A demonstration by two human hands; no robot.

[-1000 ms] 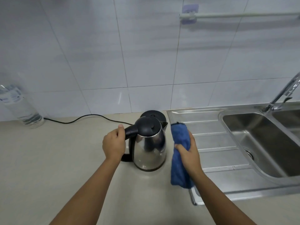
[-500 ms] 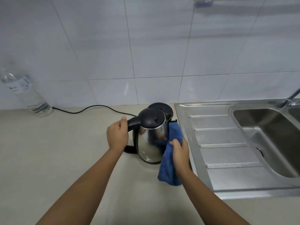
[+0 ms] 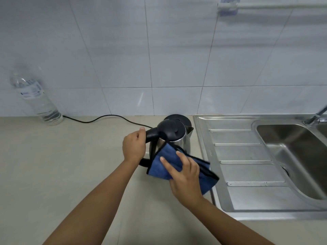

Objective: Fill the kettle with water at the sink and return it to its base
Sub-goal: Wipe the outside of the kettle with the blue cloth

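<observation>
A steel kettle [image 3: 184, 141] with a black lid and handle stands on the beige counter, just in front of its round black base [image 3: 178, 119]. My left hand [image 3: 134, 146] is closed around the kettle's handle. My right hand [image 3: 184, 175] presses a blue cloth [image 3: 169, 163] flat against the kettle's near side, covering its lower body. The steel sink [image 3: 290, 156] lies to the right, with the tap [image 3: 316, 117] at the far right edge.
A clear plastic water bottle [image 3: 35, 98] stands at the back left against the tiled wall. A black cord [image 3: 99, 119] runs along the counter [image 3: 53, 165] to the base. The ribbed draining board [image 3: 238, 152] lies between kettle and basin. A rail [image 3: 265, 5] hangs on the wall.
My right hand has swept the blue cloth from the kettle's right side around onto its near front side. My left hand has kept its hold on the handle.
</observation>
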